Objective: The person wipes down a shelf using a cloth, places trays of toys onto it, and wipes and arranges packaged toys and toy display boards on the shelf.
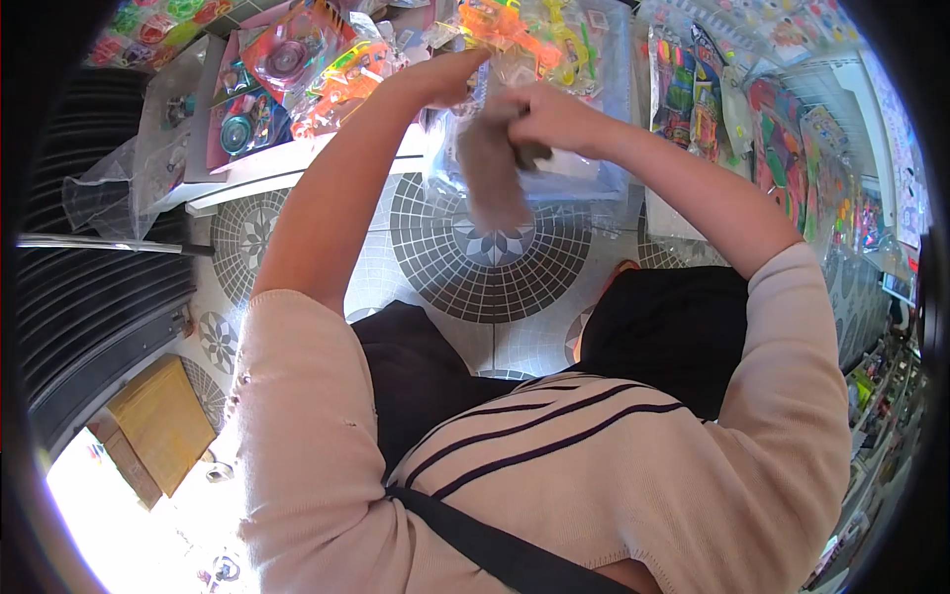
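Observation:
My right hand [549, 121] is closed around a grey-brown cloth [492, 178]. The cloth hangs down and is smeared by motion, over the front of a clear plastic box [584, 178]. Just left of it, my left hand [453, 83] is curled at a bright orange toy in clear packaging [503, 28]. Its fingers are partly hidden but look closed on that packaging. Yellow packaged toys [566, 59] lie to the right of the orange one.
To the left, a pink box [220, 129] holds packaged toys, including a pink round one [285, 59]. Packs of colourful toys [688, 94] stand at the right. Patterned floor tiles [485, 282] lie below; a cardboard box [163, 426] sits at the lower left.

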{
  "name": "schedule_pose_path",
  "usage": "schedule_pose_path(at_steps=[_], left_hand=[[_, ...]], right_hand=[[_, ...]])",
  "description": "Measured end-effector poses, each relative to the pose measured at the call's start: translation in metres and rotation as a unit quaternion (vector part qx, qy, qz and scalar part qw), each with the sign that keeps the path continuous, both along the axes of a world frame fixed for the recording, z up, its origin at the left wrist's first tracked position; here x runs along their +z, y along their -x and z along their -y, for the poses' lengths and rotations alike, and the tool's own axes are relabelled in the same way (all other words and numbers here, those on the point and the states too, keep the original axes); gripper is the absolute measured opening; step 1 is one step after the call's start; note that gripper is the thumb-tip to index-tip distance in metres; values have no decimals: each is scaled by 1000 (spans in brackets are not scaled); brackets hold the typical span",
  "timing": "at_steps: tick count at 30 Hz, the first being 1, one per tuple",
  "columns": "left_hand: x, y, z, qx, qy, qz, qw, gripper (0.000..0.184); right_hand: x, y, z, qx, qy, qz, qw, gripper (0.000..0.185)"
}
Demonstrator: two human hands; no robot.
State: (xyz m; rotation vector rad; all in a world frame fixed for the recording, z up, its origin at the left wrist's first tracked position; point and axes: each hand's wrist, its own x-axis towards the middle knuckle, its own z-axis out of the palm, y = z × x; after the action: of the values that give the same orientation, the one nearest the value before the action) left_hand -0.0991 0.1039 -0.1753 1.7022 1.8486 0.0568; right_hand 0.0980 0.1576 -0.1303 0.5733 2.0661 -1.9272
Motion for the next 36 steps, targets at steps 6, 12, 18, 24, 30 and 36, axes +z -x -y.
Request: schedule_pose_path(at_steps=[6, 12, 18, 24, 30, 36], left_hand=[[-20, 27, -6, 83, -17, 211, 974, 59], [-18, 21, -4, 97, -17, 177, 979, 56], [-1, -11, -14, 205, -138, -16, 969, 60], [-14, -22, -32, 216, -358, 75, 905, 21], [20, -61, -52, 30, -429, 101, 897, 19], [52, 6, -51, 124, -435, 62, 890, 31]], right_hand=[[-63, 24, 17, 33, -353, -248, 902, 41], [-76, -9, 69, 256, -456, -307, 795, 22], [-46, -26, 74, 482, -235, -185, 823, 21], [12, -10, 8, 402, -121, -36, 907, 34], [28, -14, -14, 390, -66, -38, 918, 38], [46, 9, -55, 229, -276, -95, 928, 30]])
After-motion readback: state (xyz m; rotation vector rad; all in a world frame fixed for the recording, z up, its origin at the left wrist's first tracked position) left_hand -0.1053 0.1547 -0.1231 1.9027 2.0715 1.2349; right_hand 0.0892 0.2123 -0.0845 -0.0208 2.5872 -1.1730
